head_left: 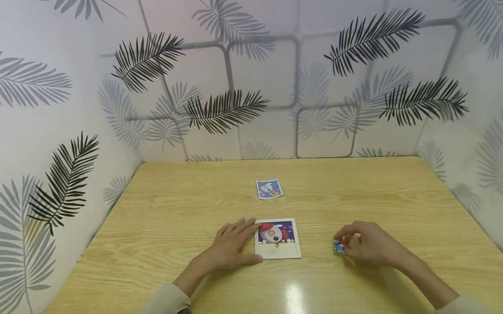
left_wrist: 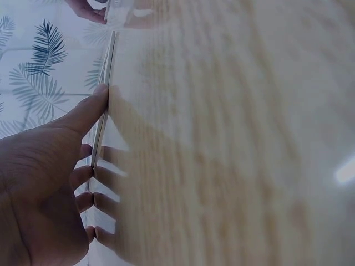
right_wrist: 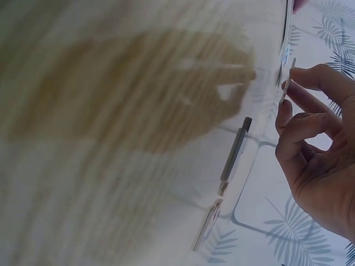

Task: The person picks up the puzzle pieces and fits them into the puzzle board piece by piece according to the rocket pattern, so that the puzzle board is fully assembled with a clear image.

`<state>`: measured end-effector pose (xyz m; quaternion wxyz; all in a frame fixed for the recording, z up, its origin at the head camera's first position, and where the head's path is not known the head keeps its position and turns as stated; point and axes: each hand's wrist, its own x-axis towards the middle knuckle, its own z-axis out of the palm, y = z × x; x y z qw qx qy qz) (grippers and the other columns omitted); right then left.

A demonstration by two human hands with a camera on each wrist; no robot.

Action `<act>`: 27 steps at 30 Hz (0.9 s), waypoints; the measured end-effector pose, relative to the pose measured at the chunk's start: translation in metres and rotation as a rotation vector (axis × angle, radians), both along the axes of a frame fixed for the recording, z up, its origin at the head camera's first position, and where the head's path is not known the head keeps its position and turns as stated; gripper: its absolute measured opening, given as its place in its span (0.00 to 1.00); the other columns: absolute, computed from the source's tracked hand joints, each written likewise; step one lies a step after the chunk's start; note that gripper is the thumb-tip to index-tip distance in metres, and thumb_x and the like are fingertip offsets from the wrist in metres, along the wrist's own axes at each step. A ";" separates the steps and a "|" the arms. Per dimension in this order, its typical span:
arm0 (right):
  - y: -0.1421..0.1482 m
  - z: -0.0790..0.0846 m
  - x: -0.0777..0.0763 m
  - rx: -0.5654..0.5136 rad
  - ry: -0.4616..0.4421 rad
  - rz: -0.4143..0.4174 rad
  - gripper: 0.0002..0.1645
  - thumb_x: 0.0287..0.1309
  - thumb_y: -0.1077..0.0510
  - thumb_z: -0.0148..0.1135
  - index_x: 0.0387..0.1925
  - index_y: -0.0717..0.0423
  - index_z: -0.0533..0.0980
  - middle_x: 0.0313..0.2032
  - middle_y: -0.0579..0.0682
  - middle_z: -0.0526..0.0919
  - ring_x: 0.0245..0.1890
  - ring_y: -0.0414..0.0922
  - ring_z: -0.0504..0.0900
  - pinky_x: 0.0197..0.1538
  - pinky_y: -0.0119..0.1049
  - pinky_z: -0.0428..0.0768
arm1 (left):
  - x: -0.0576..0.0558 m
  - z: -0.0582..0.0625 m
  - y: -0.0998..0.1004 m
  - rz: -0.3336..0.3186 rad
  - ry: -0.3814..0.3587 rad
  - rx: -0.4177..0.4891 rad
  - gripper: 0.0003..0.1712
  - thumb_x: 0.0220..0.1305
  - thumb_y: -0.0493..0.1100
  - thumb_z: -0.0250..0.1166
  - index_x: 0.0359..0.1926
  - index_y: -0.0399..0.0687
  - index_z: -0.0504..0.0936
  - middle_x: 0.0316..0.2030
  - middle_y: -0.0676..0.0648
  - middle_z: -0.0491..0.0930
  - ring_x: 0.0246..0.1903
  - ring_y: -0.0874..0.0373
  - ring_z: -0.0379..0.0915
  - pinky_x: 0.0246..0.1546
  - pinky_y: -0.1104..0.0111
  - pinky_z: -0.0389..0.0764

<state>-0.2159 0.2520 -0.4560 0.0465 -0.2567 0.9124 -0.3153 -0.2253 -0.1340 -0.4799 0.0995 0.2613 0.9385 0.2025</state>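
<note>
A square white-bordered puzzle board [head_left: 278,251] lies flat on the table, its upper part filled with a picture of a white cartoon character in a red hat; the lower part is plain cream. My left hand [head_left: 231,244] rests at the board's left side, fingers stretched out toward its upper left corner. In the left wrist view, the thumb [left_wrist: 91,108] touches the board's edge. To the right of the board, my right hand [head_left: 369,243] pinches a small colourful puzzle piece [head_left: 338,247] between thumb and fingers. The right wrist view shows that piece [right_wrist: 288,83] edge-on, thin and flat.
Behind the board lies a small picture card [head_left: 269,189] with a similar character on blue. Wood-grain table [head_left: 180,196] surface surrounds them. A leaf-patterned backdrop [head_left: 256,80] stands along the table's far edge and sides.
</note>
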 end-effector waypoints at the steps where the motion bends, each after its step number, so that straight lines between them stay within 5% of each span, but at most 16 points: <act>1: -0.002 0.001 0.000 -0.007 -0.001 -0.009 0.15 0.52 0.65 0.68 0.43 0.49 0.85 0.36 0.44 0.85 0.24 0.33 0.72 0.23 0.26 0.69 | 0.000 0.000 0.000 0.000 0.001 -0.001 0.49 0.63 0.68 0.63 0.78 0.59 0.56 0.79 0.50 0.50 0.79 0.44 0.42 0.76 0.41 0.43; 14: -0.033 0.007 -0.006 -0.082 -0.003 0.058 0.14 0.55 0.60 0.70 0.44 0.45 0.83 0.36 0.42 0.83 0.21 0.35 0.70 0.25 0.28 0.71 | -0.001 -0.002 0.001 -0.005 0.014 -0.008 0.49 0.62 0.69 0.63 0.78 0.59 0.56 0.79 0.51 0.51 0.79 0.44 0.43 0.75 0.41 0.44; 27: -0.082 0.001 -0.022 -0.030 0.006 0.082 0.17 0.48 0.63 0.69 0.42 0.48 0.85 0.35 0.44 0.84 0.31 0.44 0.75 0.31 0.29 0.71 | 0.000 0.000 0.000 -0.003 0.009 -0.006 0.49 0.62 0.67 0.64 0.78 0.58 0.56 0.79 0.50 0.51 0.78 0.43 0.43 0.75 0.41 0.43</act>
